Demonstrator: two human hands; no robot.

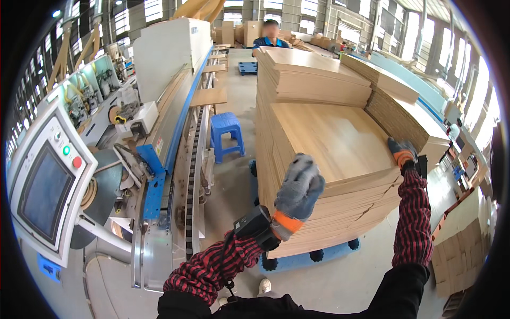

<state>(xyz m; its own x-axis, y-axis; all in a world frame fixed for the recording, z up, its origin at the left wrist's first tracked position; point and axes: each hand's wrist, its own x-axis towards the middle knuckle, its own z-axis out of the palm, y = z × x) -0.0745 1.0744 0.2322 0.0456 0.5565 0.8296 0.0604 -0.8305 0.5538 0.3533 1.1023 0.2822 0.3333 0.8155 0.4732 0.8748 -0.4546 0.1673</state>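
While the person stands at the near end of a tall stack of pale wooden panels [329, 159], both arms in red-and-black checked sleeves reach forward from the bottom of the view. The left hand [298, 186], in a grey work glove with an orange cuff, rests on the near left corner of the top panel [332, 141], fingers curled down over the edge as if gripping it; a small black device is strapped at that wrist. The right hand [402, 151], in a darker glove with the same orange cuff, lies on the panel's right edge, fingers bent over it, though how firmly they close cannot be told. Spread wide like this, the hands seem placed to steady a broad sheet from two sides. The top panel lies flat on the stack, which sits on a blue plastic pallet [313, 258] on the concrete floor, probably so it can be moved as one load. To the left, just beside the person, runs a long edge-banding machine [170, 106] with a control screen [45, 191] angled toward the operator and a chain conveyor along its side at about panel height. A blue plastic stool [227, 134] stands between machine and stack. Farther back, a higher pile of panels [313, 77] rises, and a co-worker [270, 40] in a blue top stands behind it.
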